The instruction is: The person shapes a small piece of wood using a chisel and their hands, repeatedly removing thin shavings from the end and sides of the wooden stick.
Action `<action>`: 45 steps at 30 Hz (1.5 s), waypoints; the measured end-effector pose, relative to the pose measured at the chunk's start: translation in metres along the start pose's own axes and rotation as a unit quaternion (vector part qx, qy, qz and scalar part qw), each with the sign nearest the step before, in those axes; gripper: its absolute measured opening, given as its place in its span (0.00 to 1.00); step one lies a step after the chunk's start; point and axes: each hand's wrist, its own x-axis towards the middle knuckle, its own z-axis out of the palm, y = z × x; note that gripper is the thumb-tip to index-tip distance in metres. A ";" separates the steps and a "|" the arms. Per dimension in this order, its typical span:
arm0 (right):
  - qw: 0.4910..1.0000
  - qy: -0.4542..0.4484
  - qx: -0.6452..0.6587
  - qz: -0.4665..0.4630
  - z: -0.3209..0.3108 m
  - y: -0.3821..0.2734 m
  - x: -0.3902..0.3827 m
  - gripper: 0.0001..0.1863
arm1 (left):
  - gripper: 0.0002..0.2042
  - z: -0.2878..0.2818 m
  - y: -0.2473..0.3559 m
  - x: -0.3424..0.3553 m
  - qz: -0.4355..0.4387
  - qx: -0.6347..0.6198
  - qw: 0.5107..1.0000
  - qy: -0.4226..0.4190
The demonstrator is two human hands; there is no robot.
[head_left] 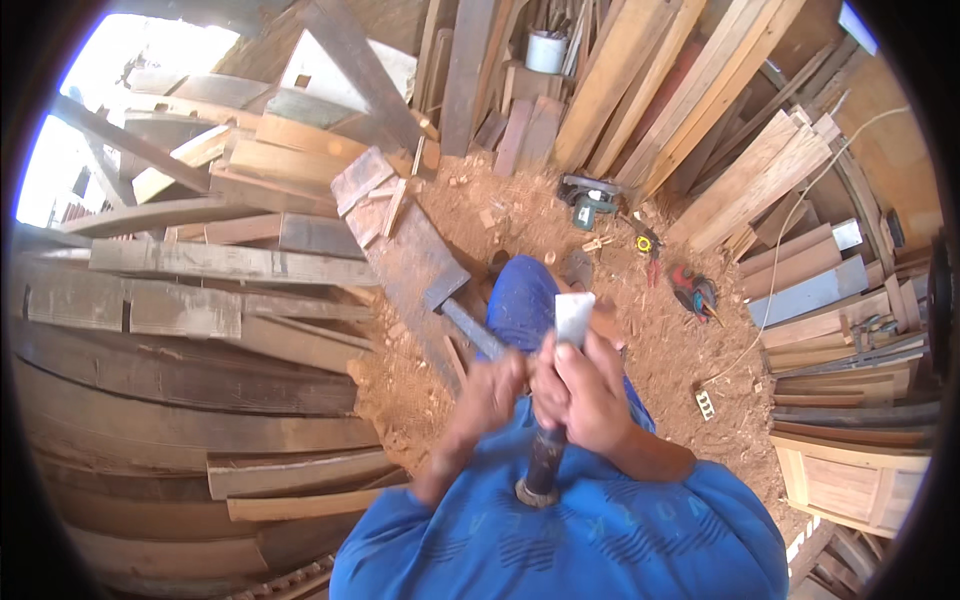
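Note:
My left hand point(490, 392) is closed around the grey handle of a hammer point(470, 328), which points forward and to the left past my knee. In my right hand point(592, 392) is a wide chisel point(573, 320), gripped where blade and handle meet, with the thumb on the blade. Its flat metal blade points away from me. The dark chisel handle point(544, 462) runs back toward my chest and ends in a pale ring. Both hands are close together in front of my blue shirt, above my blue-clad knee point(522, 290).
A dusty plank point(415, 262) with offcuts on it lies ahead to the left. On the sawdust floor are a green power tool point(590, 205), a yellow tape measure point(644, 243), red-handled tools point(692, 288) and a socket strip point(705, 404) with its cord. Stacked boards point(240, 370) crowd both sides.

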 end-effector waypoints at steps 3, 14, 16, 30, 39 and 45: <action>0.999 0.021 0.022 0.014 0.000 -0.005 -0.006 0.09 | 0.18 0.017 0.003 -0.037 -0.264 -0.149 0.950 0.072; 0.990 -0.029 0.053 0.127 0.007 0.025 0.019 0.08 | 0.18 -0.021 0.020 0.042 -0.065 -0.009 0.989 0.133; 0.993 -0.015 0.045 0.112 0.006 0.024 0.015 0.09 | 0.18 -0.017 0.021 0.038 -0.063 0.005 0.989 0.132; 0.999 -0.008 0.037 -0.016 -0.001 -0.003 -0.001 0.09 | 0.18 0.023 0.010 -0.033 -0.094 -0.060 0.992 0.051; 0.987 0.046 0.130 0.085 -0.015 0.010 0.023 0.08 | 0.17 0.009 0.008 0.019 -0.178 -0.501 0.840 0.110; 0.991 0.002 0.080 0.109 -0.001 0.021 0.019 0.09 | 0.11 0.001 0.008 0.040 -0.068 -0.081 0.984 0.143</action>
